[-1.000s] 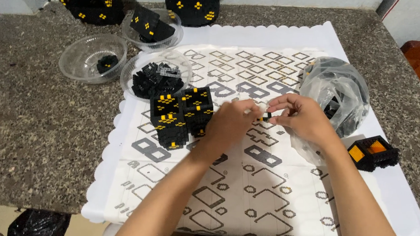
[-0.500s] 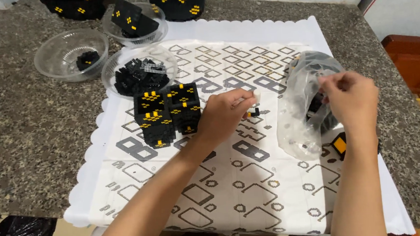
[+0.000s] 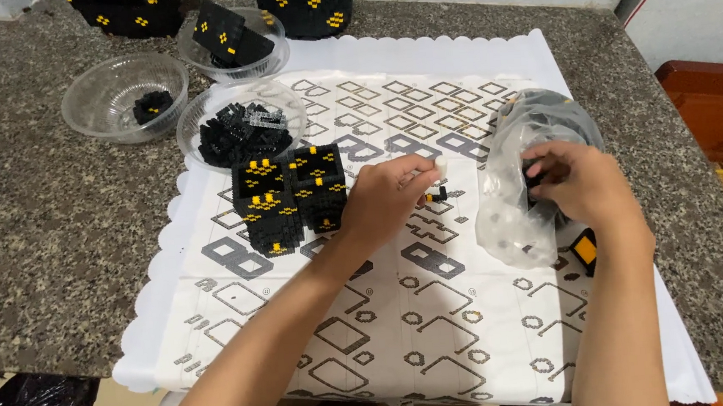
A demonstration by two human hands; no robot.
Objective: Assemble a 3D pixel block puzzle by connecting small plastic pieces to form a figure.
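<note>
Since half a second ago the right hand (image 3: 576, 184) has sunk into the mouth of the clear plastic bag (image 3: 517, 179), fingers curled out of sight so I cannot tell what they grip, while the left hand (image 3: 386, 194) stays pinched on a small black-and-yellow brick piece (image 3: 436, 195) beside the black brick block (image 3: 289, 195). Rummaging could drag the light bag and scatter bricks, or the piece could slip from the pinch. Everything lies on a patterned white sheet (image 3: 370, 329) over a speckled granite counter (image 3: 33, 243) by a pale wall.

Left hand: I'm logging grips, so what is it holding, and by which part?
The left hand pinches a small black-and-yellow brick piece by its left end between the fingertips; the yellow-tipped right end sticks out free.
</note>
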